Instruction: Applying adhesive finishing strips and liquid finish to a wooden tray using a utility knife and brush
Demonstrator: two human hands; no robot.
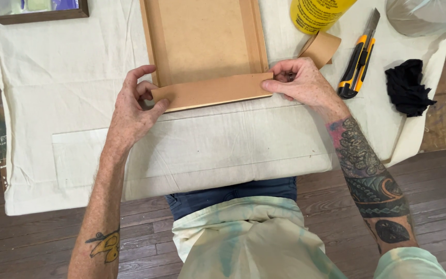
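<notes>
Now both hands, left (132, 106) and right (300, 82), pinch a brown paper strip (213, 90) along the frame (205, 39) edge.

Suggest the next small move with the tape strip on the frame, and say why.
Probably press the strip down along the frame's near edge, working from the middle outward. Both hands pinch its ends, left hand and right hand, and it already lies lined up across that edge. The tape roll sits just behind the right hand, with the knife beside it.
</notes>
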